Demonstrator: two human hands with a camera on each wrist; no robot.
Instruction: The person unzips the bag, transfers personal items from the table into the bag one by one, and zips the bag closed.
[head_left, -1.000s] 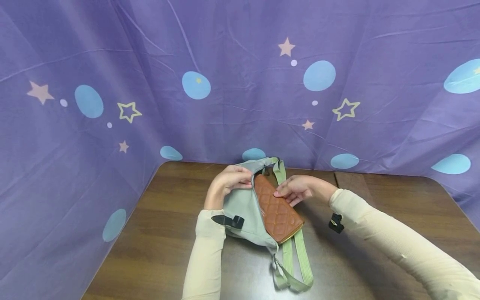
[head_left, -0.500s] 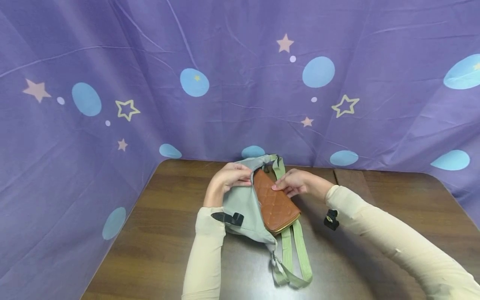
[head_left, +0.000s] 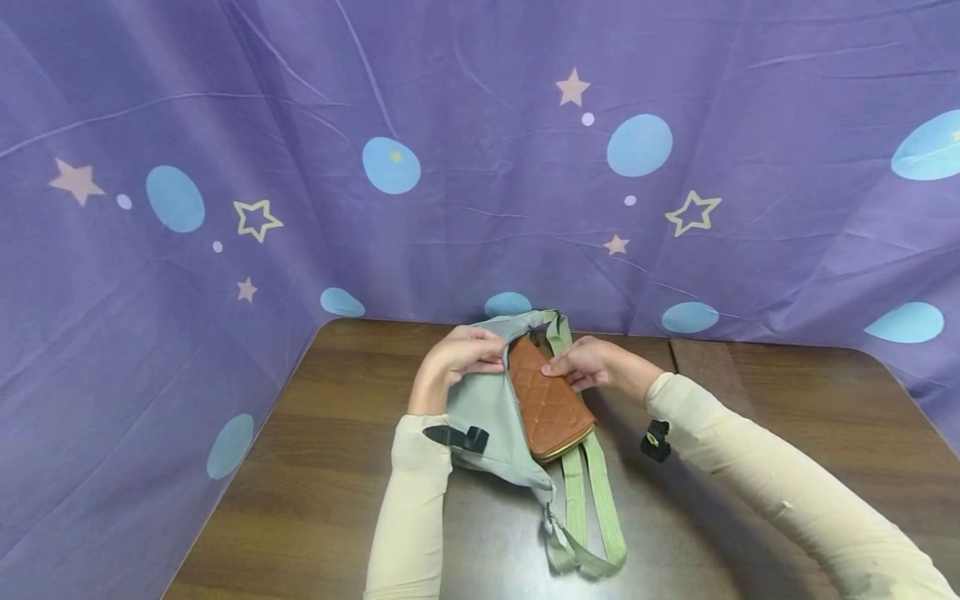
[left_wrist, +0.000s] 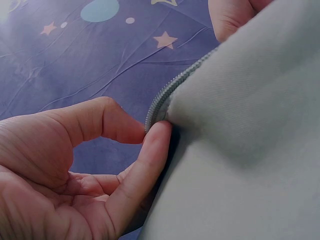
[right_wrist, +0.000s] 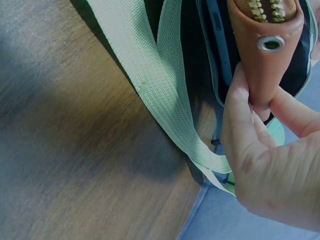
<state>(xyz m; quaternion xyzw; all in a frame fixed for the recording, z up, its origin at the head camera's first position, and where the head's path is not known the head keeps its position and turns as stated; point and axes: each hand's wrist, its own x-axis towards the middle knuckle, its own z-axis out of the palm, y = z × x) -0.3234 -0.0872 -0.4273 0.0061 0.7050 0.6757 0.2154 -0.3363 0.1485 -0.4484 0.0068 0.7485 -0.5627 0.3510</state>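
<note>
A grey-green waist bag (head_left: 487,417) lies on the table with its zipped mouth spread, facing right. My left hand (head_left: 467,354) pinches the zipper edge of that mouth between thumb and finger; the left wrist view shows the zipper teeth (left_wrist: 172,86) at the fingertips. A brown quilted wallet (head_left: 551,404) with a gold zipper sits partly inside the mouth. My right hand (head_left: 592,365) grips the wallet by its outer edge. In the right wrist view a dark flat object with a blue-grey edge (right_wrist: 218,40) stands inside the bag beside the wallet (right_wrist: 267,65).
Light green straps (head_left: 600,500) trail from the bag toward the front of the wooden table (head_left: 322,500). A brown flat strip (head_left: 708,375) lies at the back right. A purple patterned curtain (head_left: 480,167) hangs behind and to the left.
My right hand has moved slightly left and away from me, and the wallet has slid further into the bag's mouth. My left hand keeps its hold on the edge.
</note>
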